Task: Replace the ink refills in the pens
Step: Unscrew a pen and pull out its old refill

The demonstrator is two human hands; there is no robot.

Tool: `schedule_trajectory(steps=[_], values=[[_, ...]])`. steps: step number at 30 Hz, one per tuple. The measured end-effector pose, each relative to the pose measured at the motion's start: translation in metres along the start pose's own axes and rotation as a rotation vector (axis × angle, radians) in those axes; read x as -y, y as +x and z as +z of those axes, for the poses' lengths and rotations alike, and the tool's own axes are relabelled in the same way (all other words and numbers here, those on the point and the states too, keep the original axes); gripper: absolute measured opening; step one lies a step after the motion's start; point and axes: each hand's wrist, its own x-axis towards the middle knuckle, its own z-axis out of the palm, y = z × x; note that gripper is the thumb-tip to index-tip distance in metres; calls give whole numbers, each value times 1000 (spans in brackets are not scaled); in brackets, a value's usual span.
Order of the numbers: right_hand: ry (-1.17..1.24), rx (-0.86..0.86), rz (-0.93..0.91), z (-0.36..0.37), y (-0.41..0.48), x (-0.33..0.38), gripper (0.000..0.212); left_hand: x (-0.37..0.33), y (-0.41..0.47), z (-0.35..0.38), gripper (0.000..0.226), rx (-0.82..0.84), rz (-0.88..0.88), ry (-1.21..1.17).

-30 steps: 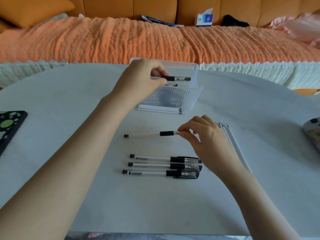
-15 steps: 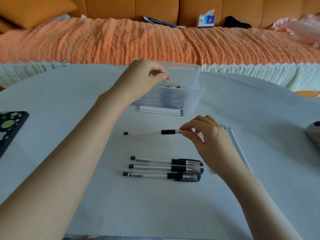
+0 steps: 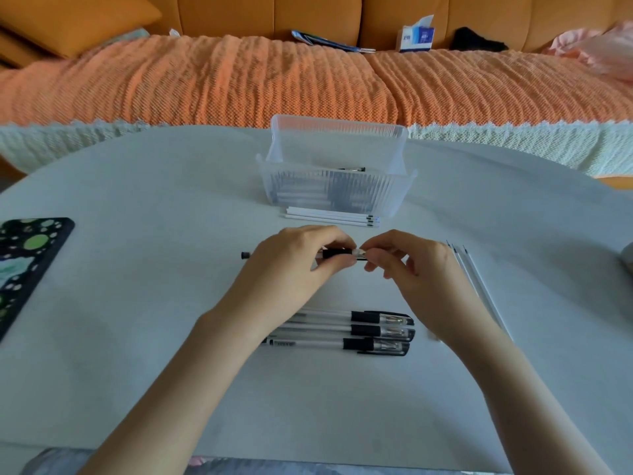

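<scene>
A clear pen with a black grip [image 3: 337,252] lies crosswise in the middle of the table, its black end cap showing at the left. My left hand [image 3: 294,265] grips its barrel at the black grip. My right hand [image 3: 404,269] pinches the clear tip end of the same pen. Three capped pens [image 3: 373,332] lie side by side nearer to me, partly under my left wrist. White refills [image 3: 329,217] lie in front of the clear box. More thin refills [image 3: 476,282] lie to the right of my right hand.
A clear ribbed plastic box [image 3: 335,190] with its lid up holds several pens at the table's far middle. A dark spotted phone case [image 3: 27,262] lies at the left edge. An orange sofa with a knitted throw [image 3: 239,77] runs behind the table.
My left hand dropped a pen into the box, then came back down and took hold of the pen in the middle. My right hand stays pinching that pen's tip end.
</scene>
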Motion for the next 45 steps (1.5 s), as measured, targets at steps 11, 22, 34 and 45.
schedule_trajectory(steps=[11, 22, 34, 45], values=[[6, 73, 4, -4, 0, 2, 19, -3, -8, 9, 22, -89, -33, 128], [-17, 66, 48, -10, -4, 3, 13, 2, -10, 4, 26, -2, -92, 149], [-174, 223, 16, -7, -6, -7, 8, 7, -7, -4, 16, 55, -88, 189], [1, 68, 0, -2, -4, 6, 5, 6, -7, 0, 13, 23, 2, 105]])
